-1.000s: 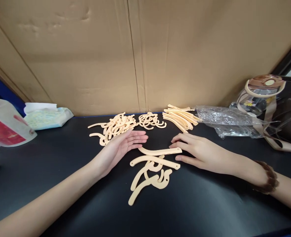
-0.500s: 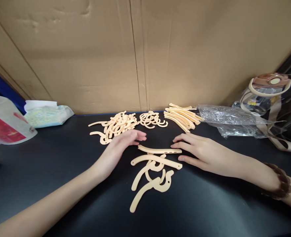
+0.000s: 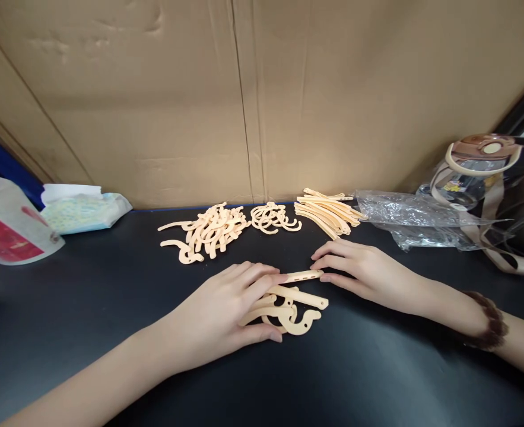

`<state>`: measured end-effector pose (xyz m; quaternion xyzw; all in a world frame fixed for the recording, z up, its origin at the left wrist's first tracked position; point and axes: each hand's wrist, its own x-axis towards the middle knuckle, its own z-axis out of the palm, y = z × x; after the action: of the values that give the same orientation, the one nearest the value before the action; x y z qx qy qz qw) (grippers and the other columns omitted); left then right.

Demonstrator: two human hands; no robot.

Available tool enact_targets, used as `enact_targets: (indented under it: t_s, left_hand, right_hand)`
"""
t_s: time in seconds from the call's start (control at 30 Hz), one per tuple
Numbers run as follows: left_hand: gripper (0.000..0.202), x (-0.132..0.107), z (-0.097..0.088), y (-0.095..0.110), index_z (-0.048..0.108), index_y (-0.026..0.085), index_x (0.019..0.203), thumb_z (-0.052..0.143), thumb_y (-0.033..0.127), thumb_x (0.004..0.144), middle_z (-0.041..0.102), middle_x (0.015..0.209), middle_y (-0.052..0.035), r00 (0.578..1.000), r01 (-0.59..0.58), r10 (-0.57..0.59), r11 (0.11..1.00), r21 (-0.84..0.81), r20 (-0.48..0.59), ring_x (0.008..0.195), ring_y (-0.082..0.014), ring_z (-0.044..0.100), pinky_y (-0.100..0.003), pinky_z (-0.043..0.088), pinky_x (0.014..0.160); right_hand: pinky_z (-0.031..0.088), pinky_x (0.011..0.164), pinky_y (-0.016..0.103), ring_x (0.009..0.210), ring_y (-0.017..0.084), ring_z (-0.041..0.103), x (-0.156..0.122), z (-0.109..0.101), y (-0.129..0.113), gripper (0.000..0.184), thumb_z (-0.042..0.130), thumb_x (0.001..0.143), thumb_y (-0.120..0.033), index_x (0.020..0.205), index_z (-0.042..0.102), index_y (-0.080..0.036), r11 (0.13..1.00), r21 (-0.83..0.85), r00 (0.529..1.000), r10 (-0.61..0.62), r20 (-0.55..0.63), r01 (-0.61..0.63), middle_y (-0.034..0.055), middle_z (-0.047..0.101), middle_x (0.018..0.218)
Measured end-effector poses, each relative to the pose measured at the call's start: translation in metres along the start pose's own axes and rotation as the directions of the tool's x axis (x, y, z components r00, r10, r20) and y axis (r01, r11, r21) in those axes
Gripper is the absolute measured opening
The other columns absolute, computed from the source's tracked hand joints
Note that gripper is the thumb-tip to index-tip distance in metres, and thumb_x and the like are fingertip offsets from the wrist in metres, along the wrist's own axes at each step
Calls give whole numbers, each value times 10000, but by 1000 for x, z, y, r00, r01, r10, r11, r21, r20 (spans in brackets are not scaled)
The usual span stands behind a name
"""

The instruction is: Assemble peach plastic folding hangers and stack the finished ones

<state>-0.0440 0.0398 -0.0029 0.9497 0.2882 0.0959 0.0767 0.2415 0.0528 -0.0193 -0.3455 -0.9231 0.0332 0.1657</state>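
My left hand [image 3: 232, 311] reaches over the left side of a small group of beige plastic pieces on the black table. Its fingertips press on a slotted strip [image 3: 304, 276], while its thumb lies at the near side below a hooked piece [image 3: 298, 326]; the hand closes around the group. A curved arm with a hole at its end [image 3: 304, 296] lies between them, partly covered by the hand. My right hand [image 3: 355, 268] rests with fingers spread, its fingertips at the strip's right end. Other hooked parts overlap beneath.
Behind are piles of hooked pieces [image 3: 217, 228], thin curved hooks [image 3: 270, 216] and long strips [image 3: 328, 210]. Clear plastic bags [image 3: 413, 213] and a strapped bottle [image 3: 478, 163] stand right. A tissue pack [image 3: 86, 207] and a white-and-red container [image 3: 15, 228] are left. Cardboard [image 3: 177, 107] rises behind.
My left hand has come nearer and right, over the pieces. The nearest hooked piece has moved away from me against the others. The slotted strip has tilted slightly; my right hand barely moved.
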Motion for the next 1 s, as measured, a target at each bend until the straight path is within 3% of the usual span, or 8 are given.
enact_targets:
  t_s: [0.2,0.37,0.6,0.87,1.0]
  left_hand:
    - [691,-3,3,1,384,189,1413,619,545,870,602,1236,-87,998,61,-61,998,-28,-24,1092,-241,569,-360,464,932]
    - [800,-2,7,-2,337,248,1439,664,608,803,597,1218,-73,988,146,-150,984,-104,-33,1081,-256,579,-395,466,951]
    - [875,-1,8,-3,374,276,1406,746,631,698,567,1286,-69,956,265,-287,932,-248,-58,1146,-275,565,-428,470,989]
    - [947,-2,10,-1,181,382,1470,768,525,741,401,1459,-72,971,191,-228,920,-342,-70,1267,-294,491,-477,446,1037]
    - [931,-2,11,1,182,391,1459,777,484,749,396,1446,-59,968,189,-235,915,-356,-89,1219,-273,520,-447,469,1017]
  right_hand:
    - [524,847,333,985,183,619,0,-3,-3,333,347,1033,-295,1078,662,-198,1000,-18,1000,0,0,0,63,633,1141]
    - [525,851,338,996,185,621,-1,-3,-3,332,336,1034,-286,1063,653,-189,1000,-28,1000,0,10,0,66,632,1157]
    - [525,852,341,978,190,626,2,-3,-5,319,324,1029,-256,1064,625,-154,999,-24,999,29,-12,-29,82,655,1106]
    - [516,868,359,1020,199,623,2,-8,-8,284,390,1018,-357,968,620,-199,998,17,997,52,49,-53,74,634,1159]
    - [521,877,359,1030,204,629,1,-7,-8,246,443,999,-364,1046,618,-199,998,18,998,51,36,-52,76,638,1153]
